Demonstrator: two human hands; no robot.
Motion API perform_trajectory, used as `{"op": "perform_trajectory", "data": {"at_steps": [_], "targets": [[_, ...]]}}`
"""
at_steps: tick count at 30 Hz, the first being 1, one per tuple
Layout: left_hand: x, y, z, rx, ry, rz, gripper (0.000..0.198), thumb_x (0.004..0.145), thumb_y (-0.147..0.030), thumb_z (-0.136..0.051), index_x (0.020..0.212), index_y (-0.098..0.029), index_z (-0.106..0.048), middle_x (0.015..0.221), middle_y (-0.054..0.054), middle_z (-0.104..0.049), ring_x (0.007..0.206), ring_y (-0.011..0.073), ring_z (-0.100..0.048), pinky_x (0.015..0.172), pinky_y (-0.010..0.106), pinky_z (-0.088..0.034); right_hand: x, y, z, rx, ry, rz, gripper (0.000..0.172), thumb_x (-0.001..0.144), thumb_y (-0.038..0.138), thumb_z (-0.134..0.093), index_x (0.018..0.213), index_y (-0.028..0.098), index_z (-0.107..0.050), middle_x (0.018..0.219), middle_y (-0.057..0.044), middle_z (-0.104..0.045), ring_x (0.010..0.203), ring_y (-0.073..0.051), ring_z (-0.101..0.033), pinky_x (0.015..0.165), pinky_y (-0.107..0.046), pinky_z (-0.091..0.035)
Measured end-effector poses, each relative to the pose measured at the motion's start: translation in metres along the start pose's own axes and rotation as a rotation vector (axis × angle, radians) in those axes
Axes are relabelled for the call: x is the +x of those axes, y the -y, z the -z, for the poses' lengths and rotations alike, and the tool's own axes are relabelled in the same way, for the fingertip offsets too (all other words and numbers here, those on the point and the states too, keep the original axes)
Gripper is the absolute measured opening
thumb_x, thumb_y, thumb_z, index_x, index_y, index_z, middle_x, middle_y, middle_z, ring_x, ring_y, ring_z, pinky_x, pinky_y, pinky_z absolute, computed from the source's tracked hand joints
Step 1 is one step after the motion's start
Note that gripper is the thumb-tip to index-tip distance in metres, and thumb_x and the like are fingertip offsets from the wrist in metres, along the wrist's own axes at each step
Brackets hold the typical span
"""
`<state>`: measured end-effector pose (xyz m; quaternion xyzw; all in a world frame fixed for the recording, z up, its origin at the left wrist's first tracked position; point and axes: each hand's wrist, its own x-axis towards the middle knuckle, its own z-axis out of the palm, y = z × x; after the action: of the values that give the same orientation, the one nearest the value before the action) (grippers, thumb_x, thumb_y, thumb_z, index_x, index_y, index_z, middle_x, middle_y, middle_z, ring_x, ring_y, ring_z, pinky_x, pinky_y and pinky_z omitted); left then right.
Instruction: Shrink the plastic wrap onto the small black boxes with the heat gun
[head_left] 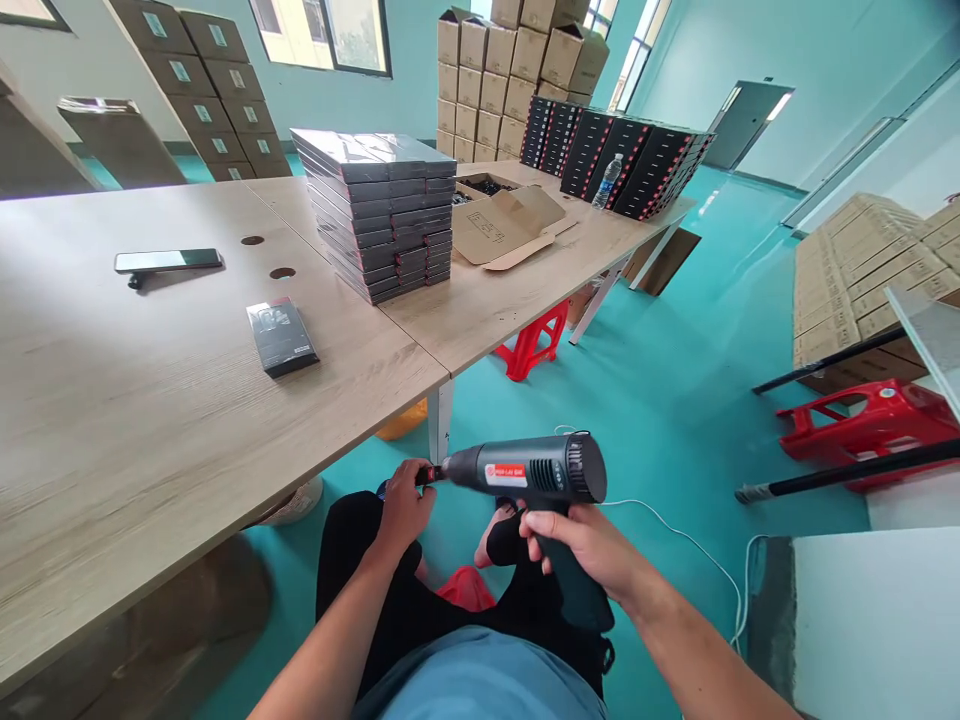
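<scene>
- On the surface (150, 450) to the left, a stack of shrink-wrapped black boxes (379, 215) stands far, one black box (283, 336) lies nearer;
- On the right, a red plastic stool (870, 430) and a white cord (675, 530) on the teal floor (660, 380);
- The right hand (577, 545) has its fingers wrapped closed around the grip of a heat gun (532, 472), held above the lap, just off the surface's near edge;
- The left hand (401, 505) has its fingers closed narrowly on a small dark item (424, 477) at the gun's nozzle, too hidden to name;

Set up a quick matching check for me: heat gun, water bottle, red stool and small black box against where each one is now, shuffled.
1. heat gun
2. water bottle
3. red stool
4. small black box

A. beside the black boxes at the table's far end
B. lying flat on the table
C. in the right hand
D. on the floor under the table

Pairs: 1-C, 2-A, 3-D, 4-B
</scene>
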<state>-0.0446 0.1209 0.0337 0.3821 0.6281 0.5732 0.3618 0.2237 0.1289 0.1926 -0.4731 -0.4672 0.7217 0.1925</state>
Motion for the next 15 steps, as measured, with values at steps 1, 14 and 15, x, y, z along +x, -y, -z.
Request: {"op": "perform_trajectory", "data": {"at_steps": [1,14,15], "targets": [[0.0,0.0,0.0,0.01,0.016,-0.015,0.04,0.061,0.011,-0.062,0.077,-0.024,-0.07,0.081,0.002,-0.058,0.09,0.0232,-0.051,0.083,0.025,-0.038,0.001,0.002,0.0,-0.01,-0.028,0.002,0.028,0.08,0.041,-0.07,0.094,0.017,-0.071,0.076,-0.004,-0.072,0.068,-0.016,-0.064,0.059,-0.027,-0.051],[-0.007,-0.005,0.015,-0.073,-0.031,0.067,0.042,0.062,0.016,-0.061,0.076,-0.022,-0.072,0.083,0.0,-0.059,0.086,0.0188,-0.053,0.068,0.02,-0.041,0.004,0.008,0.029,-0.049,-0.044,-0.074,0.025,0.077,0.038,-0.071,0.092,0.018,-0.072,0.077,-0.004,-0.071,0.063,-0.016,-0.062,0.054,-0.027,-0.049],[-0.005,-0.008,0.013,-0.148,-0.057,0.108,0.039,0.064,0.016,-0.062,0.076,-0.021,-0.071,0.083,0.0,-0.06,0.085,0.0177,-0.054,0.069,0.02,-0.042,0.003,0.007,0.03,-0.021,-0.032,-0.081,0.025,0.076,0.038,-0.071,0.092,0.019,-0.072,0.079,-0.004,-0.072,0.063,-0.015,-0.063,0.054,-0.027,-0.048]]}}
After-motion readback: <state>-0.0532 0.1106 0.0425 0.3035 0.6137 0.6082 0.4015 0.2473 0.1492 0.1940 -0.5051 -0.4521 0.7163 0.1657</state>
